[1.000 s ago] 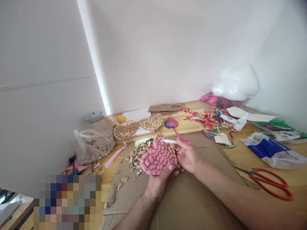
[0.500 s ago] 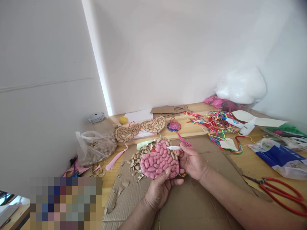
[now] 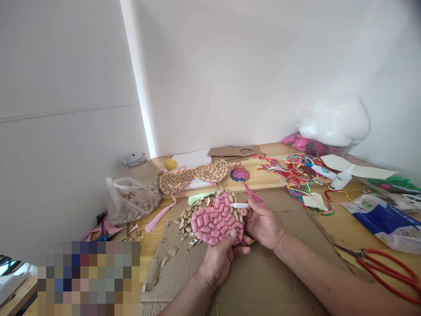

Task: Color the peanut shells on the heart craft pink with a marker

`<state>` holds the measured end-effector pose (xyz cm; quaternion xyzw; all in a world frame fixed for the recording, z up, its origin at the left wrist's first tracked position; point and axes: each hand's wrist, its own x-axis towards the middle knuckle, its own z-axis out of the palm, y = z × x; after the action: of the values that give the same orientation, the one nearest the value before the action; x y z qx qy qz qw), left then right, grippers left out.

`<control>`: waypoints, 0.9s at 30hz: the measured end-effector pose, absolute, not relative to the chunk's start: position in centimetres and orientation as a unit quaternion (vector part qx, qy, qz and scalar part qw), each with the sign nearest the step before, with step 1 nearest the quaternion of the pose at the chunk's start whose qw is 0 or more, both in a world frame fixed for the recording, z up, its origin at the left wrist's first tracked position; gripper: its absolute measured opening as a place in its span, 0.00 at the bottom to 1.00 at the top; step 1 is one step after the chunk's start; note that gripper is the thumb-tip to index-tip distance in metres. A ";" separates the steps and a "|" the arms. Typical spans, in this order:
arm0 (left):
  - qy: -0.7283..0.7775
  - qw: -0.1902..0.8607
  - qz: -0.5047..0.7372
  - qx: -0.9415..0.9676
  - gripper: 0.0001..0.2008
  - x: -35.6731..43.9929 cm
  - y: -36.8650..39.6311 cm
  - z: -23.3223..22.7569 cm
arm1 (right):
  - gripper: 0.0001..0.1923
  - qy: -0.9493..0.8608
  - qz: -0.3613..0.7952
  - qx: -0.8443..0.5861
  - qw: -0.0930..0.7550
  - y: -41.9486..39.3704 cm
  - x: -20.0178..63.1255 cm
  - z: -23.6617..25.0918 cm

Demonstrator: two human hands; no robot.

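Note:
My left hand (image 3: 219,259) grips the lower edge of a heart-shaped piece (image 3: 215,221) covered in peanut shells, most of them coloured pink, with a tan strip along its upper right edge. In my right hand (image 3: 263,224) is a small white marker (image 3: 240,205), its tip at that unpainted edge. Both hands hover over a sheet of brown cardboard (image 3: 263,281). A pink tassel (image 3: 255,195) trails from behind the piece.
A pile of loose shells (image 3: 190,215) and a bag of peanuts (image 3: 133,204) lie to the left. Two plain shell hearts (image 3: 194,175) and a small pink disc (image 3: 239,174) sit behind. Coloured strings (image 3: 296,169), a glue bottle (image 3: 342,179), a blue-white bag (image 3: 388,221) and red scissors (image 3: 388,267) lie to the right.
The camera view shifted slightly; both hands with the shell heart sit a little lower. The marker tip moved from the heart's top toward its upper right edge.

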<state>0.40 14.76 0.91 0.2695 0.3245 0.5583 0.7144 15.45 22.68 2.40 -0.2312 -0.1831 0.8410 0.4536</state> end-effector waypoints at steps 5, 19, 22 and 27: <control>0.317 0.718 0.558 0.271 0.22 0.4 14.7 1.4 | 0.09 -0.179 0.848 -0.233 0.441 22.6 15.6 2.3; 0.318 0.701 0.562 0.303 0.24 0.4 14.7 1.4 | 0.13 -0.237 0.794 -0.268 0.491 22.9 15.8 3.3; 0.325 0.695 0.564 0.304 0.25 0.5 14.6 1.7 | 0.14 -0.260 0.758 -0.293 0.521 23.2 16.4 4.2; 0.336 0.698 0.562 0.290 0.23 0.5 14.6 1.8 | 0.15 -0.332 0.682 -0.327 0.564 23.5 17.2 6.4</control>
<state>0.50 14.61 1.75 0.2902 0.3358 0.5615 0.6984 17.20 23.52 6.36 -0.3271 -0.3319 0.6817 0.5640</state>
